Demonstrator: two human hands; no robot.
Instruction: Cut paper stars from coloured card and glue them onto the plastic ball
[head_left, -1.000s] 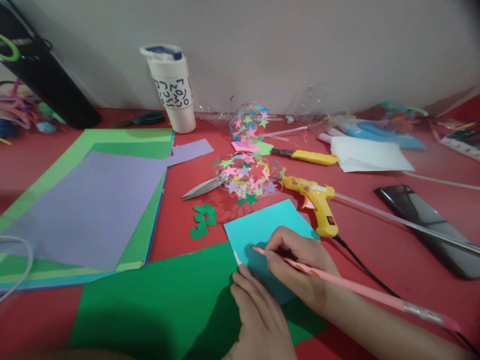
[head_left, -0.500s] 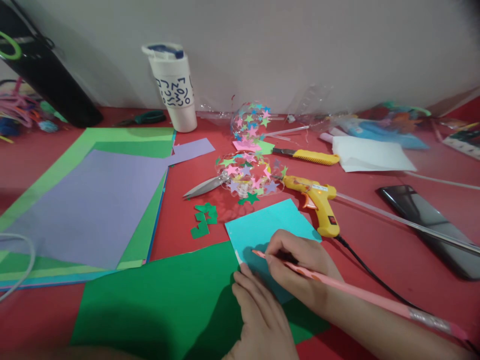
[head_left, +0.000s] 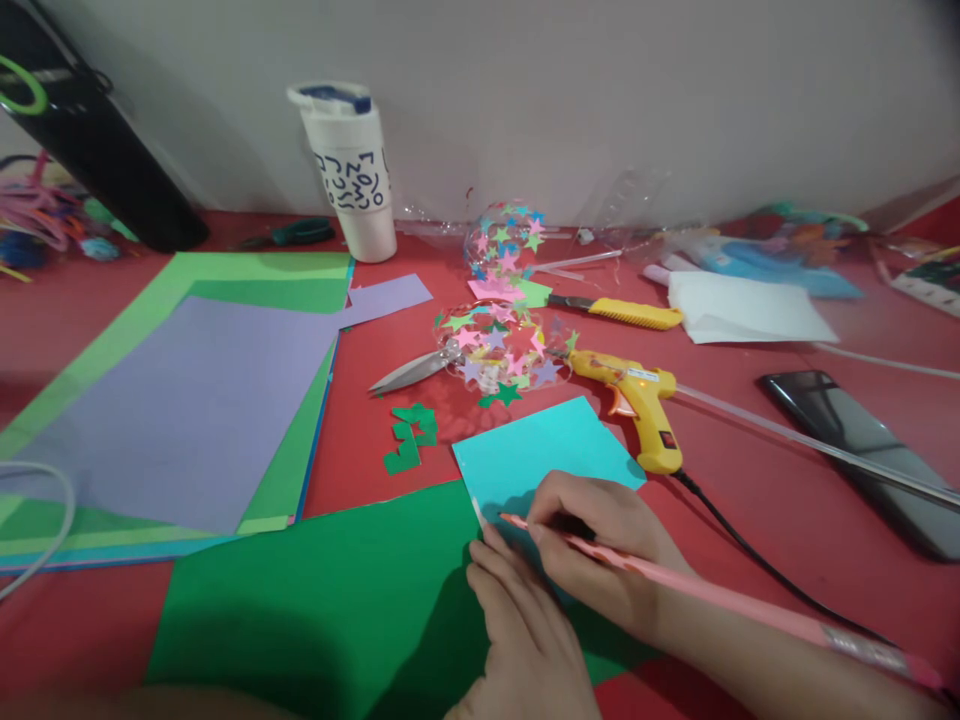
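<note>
While your right hand grips the pink pencil, your left hand, fingers flat, pins the cyan paper; it's light and flimsy; press beside the tip.

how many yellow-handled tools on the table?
2. A yellow glue gun lies just beyond the turquoise paper; a yellow-handled knife lies farther back, beside the white paper. Others may be hidden in the clutter.

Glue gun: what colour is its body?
Yellow; the glue gun shows best in the head view.
</note>
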